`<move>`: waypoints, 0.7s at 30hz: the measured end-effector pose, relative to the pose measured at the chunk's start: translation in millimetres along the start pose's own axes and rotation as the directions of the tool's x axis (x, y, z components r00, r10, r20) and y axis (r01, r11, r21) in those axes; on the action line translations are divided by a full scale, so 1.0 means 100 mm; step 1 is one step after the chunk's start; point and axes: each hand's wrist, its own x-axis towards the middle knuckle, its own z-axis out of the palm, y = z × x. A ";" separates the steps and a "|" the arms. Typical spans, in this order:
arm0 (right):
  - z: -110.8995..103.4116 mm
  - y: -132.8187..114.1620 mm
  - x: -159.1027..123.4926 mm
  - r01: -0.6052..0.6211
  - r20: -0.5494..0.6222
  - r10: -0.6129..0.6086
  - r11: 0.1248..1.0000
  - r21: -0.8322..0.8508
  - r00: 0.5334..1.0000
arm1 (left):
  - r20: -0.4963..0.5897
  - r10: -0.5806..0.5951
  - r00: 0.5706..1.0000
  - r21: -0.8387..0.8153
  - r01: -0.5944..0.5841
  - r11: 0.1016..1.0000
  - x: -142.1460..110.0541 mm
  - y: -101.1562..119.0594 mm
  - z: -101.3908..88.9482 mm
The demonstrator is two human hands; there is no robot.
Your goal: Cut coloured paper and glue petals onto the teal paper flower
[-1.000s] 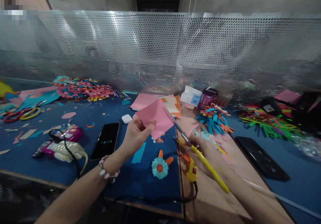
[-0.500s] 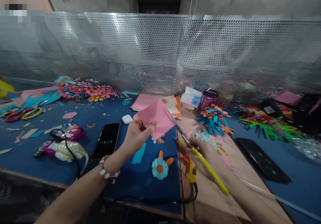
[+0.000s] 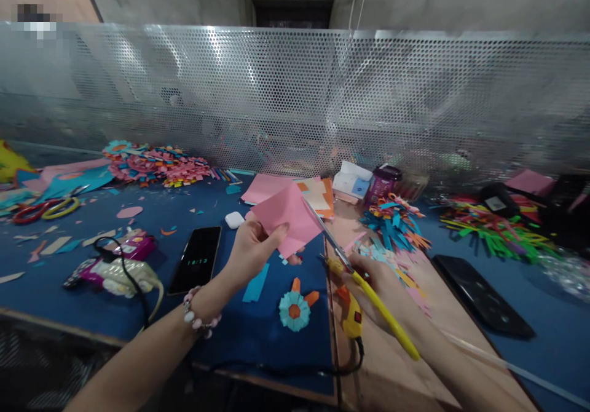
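Thumb and fingers of my left hand [image 3: 252, 247] pinch a pink sheet of paper [image 3: 292, 218], raised above the blue table top. Scissors [image 3: 340, 253] with a yellow handle are gripped in my right hand [image 3: 375, 286]; their blades lie along the sheet's right side. Whether the blades are cutting into it I cannot tell. Below the sheet, a light-blue paper flower [image 3: 294, 310] with an orange centre and two orange petals rests on the table. A yellow glue gun [image 3: 353, 315] lies beneath my right hand, which partly hides it.
Phones [image 3: 196, 261] [image 3: 482, 295] lie on both sides. A purple-and-white hot glue tool shape [image 3: 120, 270] with a cord sits left, near red and yellow scissors [image 3: 46, 209]. Cut paper piles [image 3: 157, 165] stand behind, before a perforated metal screen [image 3: 276, 92].
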 end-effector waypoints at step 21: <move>0.01 0.02 0.00 0.040 -0.021 -0.041 0.999 -0.035 0.999 | 0.015 -0.001 1.000 -0.040 0.001 0.999 0.00 -0.02 -0.02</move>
